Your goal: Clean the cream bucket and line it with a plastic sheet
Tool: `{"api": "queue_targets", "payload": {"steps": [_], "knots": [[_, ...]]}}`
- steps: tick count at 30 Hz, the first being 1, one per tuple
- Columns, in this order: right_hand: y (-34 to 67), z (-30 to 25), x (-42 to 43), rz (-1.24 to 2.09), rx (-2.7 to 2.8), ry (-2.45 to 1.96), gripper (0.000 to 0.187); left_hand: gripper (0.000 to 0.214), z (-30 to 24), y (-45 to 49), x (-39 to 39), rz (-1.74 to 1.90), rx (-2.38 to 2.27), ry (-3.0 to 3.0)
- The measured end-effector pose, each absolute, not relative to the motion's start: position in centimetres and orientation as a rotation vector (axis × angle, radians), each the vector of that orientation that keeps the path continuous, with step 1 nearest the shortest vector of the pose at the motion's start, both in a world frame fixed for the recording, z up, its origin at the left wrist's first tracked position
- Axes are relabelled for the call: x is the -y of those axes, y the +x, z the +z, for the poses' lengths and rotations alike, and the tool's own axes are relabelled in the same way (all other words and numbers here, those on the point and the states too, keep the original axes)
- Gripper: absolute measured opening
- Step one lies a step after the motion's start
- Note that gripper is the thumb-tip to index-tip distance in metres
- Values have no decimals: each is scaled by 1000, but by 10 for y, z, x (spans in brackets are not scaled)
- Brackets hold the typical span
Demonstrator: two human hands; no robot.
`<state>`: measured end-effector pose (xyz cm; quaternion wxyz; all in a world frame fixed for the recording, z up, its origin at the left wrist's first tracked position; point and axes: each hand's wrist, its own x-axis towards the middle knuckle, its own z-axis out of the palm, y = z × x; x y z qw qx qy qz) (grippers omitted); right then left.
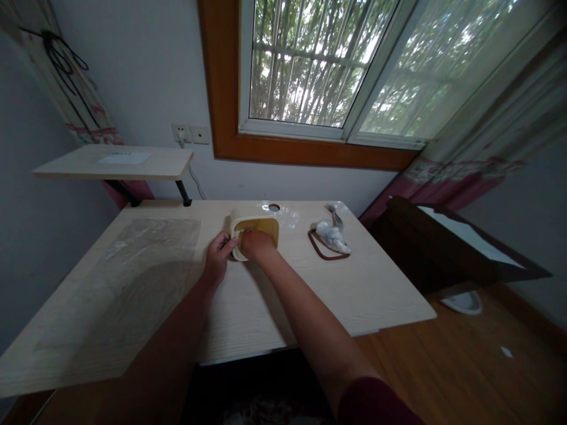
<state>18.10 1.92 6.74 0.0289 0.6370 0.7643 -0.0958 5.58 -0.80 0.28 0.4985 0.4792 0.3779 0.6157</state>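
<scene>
A cream rectangular container (266,225) with a yellowish inside sits on the pale wooden desk (310,295), near its far edge. My left hand (218,255) grips the container's left rim with curled fingers. My right hand (256,243) reaches down into the container, fingers closed and hidden inside, so what they hold cannot be made out. A crumpled clear plastic wrap (333,235) lies to the right on a brown-rimmed lid (319,251).
A clear plastic sheet (146,260) covers the desk's left part. A raised shelf (115,162) stands at the back left with a white paper on it. A dark wooden cabinet (443,248) stands right of the desk. A window is behind.
</scene>
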Motion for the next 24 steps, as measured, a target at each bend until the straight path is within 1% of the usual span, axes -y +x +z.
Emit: {"api": "queue_targets", "payload": {"steps": [8, 13, 20, 24], "knots": [[183, 64, -9, -300, -2485, 1896, 39, 36, 2, 53, 11, 1474, -932, 1205], [178, 67, -6, -285, -2374, 2015, 41, 37, 2, 56, 11, 1497, -967, 1172], [175, 65, -10, -291, -2203, 2115, 38, 35, 3, 60, 16, 1474, -962, 1262], [174, 67, -12, -254, -2156, 2176, 42, 35, 5, 59, 16, 1460, -981, 1260]]}}
